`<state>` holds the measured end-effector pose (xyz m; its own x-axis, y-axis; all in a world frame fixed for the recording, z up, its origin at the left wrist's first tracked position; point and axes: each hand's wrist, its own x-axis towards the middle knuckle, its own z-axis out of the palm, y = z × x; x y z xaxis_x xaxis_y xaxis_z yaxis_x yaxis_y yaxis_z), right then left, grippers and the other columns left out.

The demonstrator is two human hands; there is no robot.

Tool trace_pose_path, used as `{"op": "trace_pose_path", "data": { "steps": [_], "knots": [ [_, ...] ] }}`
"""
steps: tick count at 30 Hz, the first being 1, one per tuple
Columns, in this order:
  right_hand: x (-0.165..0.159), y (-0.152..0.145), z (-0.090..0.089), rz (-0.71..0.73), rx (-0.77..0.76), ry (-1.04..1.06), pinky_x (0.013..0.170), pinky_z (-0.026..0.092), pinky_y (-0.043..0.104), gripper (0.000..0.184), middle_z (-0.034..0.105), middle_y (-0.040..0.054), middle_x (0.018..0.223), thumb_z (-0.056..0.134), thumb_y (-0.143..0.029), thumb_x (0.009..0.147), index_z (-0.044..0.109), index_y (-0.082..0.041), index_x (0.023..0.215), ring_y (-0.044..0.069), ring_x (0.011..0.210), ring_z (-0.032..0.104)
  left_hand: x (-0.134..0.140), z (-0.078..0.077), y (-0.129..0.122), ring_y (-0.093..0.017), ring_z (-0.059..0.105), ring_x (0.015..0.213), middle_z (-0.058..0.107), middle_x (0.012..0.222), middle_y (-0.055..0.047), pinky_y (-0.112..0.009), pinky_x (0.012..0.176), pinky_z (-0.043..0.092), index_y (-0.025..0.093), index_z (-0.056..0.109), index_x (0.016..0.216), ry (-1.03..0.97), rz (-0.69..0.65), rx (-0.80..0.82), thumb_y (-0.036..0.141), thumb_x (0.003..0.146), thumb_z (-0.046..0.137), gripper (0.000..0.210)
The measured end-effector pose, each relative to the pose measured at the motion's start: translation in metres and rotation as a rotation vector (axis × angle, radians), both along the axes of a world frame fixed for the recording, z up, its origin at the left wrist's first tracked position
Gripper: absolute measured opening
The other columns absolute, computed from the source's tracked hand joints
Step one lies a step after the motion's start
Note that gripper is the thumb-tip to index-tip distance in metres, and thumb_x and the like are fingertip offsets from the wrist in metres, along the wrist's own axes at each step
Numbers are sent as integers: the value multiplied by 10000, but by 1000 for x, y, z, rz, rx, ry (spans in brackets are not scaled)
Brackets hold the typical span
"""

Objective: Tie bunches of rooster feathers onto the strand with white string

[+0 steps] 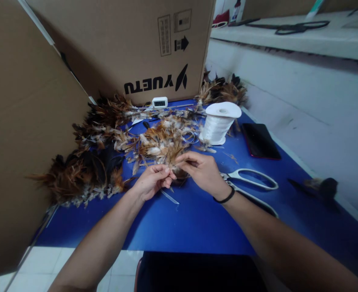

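Observation:
My left hand (155, 180) is closed in a pinch, its thumb and fingertips at the lower ends of some brown and white feathers (175, 154). From the other side my right hand (203, 172), with a black band on its wrist, pinches the same feathers close to the left fingertips. What lies right between the fingertips is small and partly hidden. Just behind the hands spreads a loose heap of brown feathers (154, 140). A short strip of white ribbon (170, 197) lies on the blue table (185, 231) below them.
White-handled scissors (253, 178) lie right of my right hand. Behind stand a spool of white ribbon (219, 125) and a small digital timer (159, 102). A dark phone (260, 140) lies at the right. Feather bunches (81, 174) sit left, beside large cardboard boxes (121, 44).

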<state>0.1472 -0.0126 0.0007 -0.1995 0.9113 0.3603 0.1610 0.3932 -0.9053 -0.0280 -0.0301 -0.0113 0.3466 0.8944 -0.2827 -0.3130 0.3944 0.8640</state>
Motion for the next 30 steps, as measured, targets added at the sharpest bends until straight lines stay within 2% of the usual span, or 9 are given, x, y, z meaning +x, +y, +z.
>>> {"op": "trace_pose_path", "data": {
  "steps": [4, 10, 15, 22, 30],
  "knots": [
    [0, -1, 6, -4, -113, 99, 612, 506, 262, 140, 702, 30, 742, 659, -283, 727, 693, -171, 804, 138, 646, 631, 0, 1, 1, -44, 516, 421, 664, 649, -44, -155, 424, 410, 88, 656, 697, -20, 14, -18, 291, 652, 774, 238],
    [-3, -4, 6, 15, -148, 129, 609, 525, 265, 142, 705, 28, 739, 692, -268, 686, 683, -168, 786, 136, 633, 641, 0, 1, -1, -51, 520, 423, 664, 651, -49, -161, 424, 406, 88, 649, 689, -33, -13, -12, 296, 649, 776, 247],
    [-3, -4, 2, 16, -42, 81, 647, 531, 275, 97, 709, 26, 760, 655, -228, 714, 679, -171, 789, 145, 677, 655, 0, 0, -1, -52, 513, 417, 668, 660, -50, -168, 425, 402, 94, 636, 688, -28, -17, -17, 303, 640, 780, 257],
    [2, -5, 6, -27, 244, -150, 688, 495, 260, 92, 709, 24, 786, 594, -149, 762, 679, -185, 762, 140, 722, 649, -1, 0, -1, -51, 510, 418, 664, 661, -48, -174, 427, 400, 93, 640, 697, -20, -18, -1, 310, 646, 777, 261],
    [6, -5, 9, 48, 314, -214, 669, 473, 241, 108, 692, 22, 761, 580, -104, 769, 667, -168, 758, 122, 685, 627, -1, 0, -1, -44, 509, 419, 654, 649, -40, -162, 430, 402, 95, 646, 673, 6, -55, -10, 331, 642, 779, 273]
  ]
}}
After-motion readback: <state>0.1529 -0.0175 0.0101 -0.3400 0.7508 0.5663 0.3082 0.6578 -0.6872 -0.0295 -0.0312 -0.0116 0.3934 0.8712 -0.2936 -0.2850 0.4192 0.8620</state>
